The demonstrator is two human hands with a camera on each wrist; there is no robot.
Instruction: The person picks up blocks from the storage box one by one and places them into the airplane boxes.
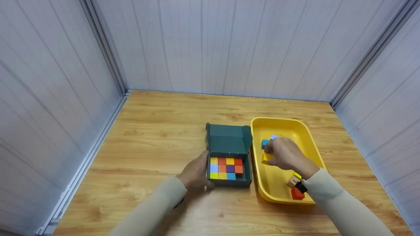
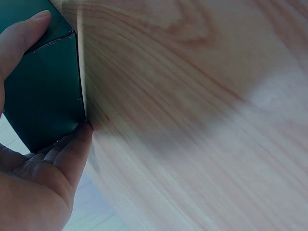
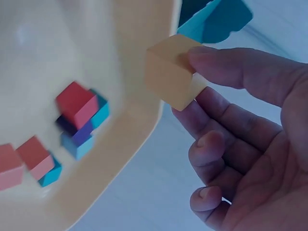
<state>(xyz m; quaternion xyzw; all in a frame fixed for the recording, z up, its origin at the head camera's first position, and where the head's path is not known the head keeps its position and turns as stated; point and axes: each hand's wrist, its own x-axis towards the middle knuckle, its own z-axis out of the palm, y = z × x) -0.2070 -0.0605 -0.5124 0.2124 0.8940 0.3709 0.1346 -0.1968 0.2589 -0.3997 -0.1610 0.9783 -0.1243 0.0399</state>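
A dark green cardboard box lies on the table with its lid folded back. Rows of coloured cubes fill most of it, leaving a gap along the right side. My left hand grips the box's left side, thumb near the front corner; the left wrist view shows its thumb and fingers spread across the green box. Over the yellow tray, my right hand pinches a yellow cube between thumb and fingers, seen closer as a pale orange-yellow cube in the right wrist view.
The yellow tray stands right beside the box. Inside it, a blue cube and a lilac cube sit beyond my right hand; a red cube and a pale cube lie near my right wrist. White panel walls enclose the table.
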